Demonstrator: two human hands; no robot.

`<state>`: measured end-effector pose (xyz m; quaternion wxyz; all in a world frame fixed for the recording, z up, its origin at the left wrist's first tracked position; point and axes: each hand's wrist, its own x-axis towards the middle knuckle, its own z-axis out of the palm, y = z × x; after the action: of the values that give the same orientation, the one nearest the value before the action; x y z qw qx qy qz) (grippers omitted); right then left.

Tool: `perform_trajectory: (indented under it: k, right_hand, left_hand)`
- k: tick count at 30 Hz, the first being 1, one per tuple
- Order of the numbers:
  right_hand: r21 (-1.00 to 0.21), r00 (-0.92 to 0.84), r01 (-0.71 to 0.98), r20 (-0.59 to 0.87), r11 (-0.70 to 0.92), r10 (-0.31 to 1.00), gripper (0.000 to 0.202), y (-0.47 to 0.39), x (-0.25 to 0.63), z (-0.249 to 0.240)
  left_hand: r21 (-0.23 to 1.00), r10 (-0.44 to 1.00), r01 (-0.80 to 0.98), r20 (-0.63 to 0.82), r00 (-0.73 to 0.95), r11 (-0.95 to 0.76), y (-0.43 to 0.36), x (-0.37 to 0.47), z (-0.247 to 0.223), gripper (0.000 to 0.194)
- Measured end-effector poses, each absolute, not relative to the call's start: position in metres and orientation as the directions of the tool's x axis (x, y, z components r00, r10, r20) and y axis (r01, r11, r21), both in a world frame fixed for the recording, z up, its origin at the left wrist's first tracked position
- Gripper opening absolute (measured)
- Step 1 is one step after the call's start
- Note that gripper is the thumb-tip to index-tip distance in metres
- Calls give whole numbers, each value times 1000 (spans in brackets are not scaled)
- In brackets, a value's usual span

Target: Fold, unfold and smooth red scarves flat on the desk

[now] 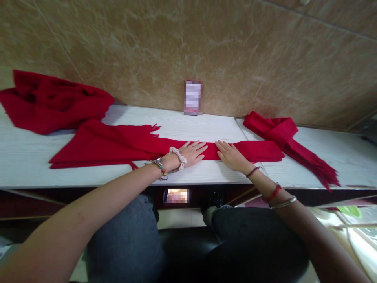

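Palms press flat, fingers loosely spread, gripping nothing: left hand and right hand on the red scarf between them.

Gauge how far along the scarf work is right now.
Partway, I'd judge. Done: the right part of the middle scarf lies flat in a narrow strip. In hand: the left hand and right hand both rest flat on that strip. Apparently left: its wide, spread left end, and the heaped red cloth. The scarf at right lies crossed over itself; I can't tell whether it's finished.
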<state>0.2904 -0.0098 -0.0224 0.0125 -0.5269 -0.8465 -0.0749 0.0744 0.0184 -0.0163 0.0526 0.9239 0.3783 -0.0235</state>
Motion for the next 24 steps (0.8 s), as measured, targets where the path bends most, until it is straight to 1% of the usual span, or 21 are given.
perform_trajectory:
  k: [5,7,9,11,14,16,19,24]
  right_hand:
    - [257,-363,909,105,327,926,47,-17,329,-12]
    - [291,-324,914,101,283,941,45,-19,335,-7]
    - [277,-310,922,106,271,945,44,-19,331,-2]
    - [214,-321,934,143,288,936,46,-18,316,0]
    - [103,-382,924,207,369,900,49,-16,288,-4]
    - [70,-442,897,193,437,876,51,-14,277,-10]
    - [91,-493,870,137,485,859,51,-14,282,-18]
    - [224,-438,886,120,406,891,49,-16,323,-19]
  left_hand:
    - [85,710,718,-109,695,-690,17,75,-14,52]
    - [85,715,726,-123,688,-683,17,76,-13,52]
    - [81,714,725,-131,688,-684,18,77,-13,52]
    - [73,710,719,-111,695,-692,18,78,-13,52]
    - [55,735,735,-29,677,-675,18,79,-14,53]
    - [47,750,750,-1,661,-660,18,78,-15,54]
    - [31,755,755,-11,656,-655,18,78,-17,54]
    - [30,753,753,-12,658,-657,18,77,-19,55]
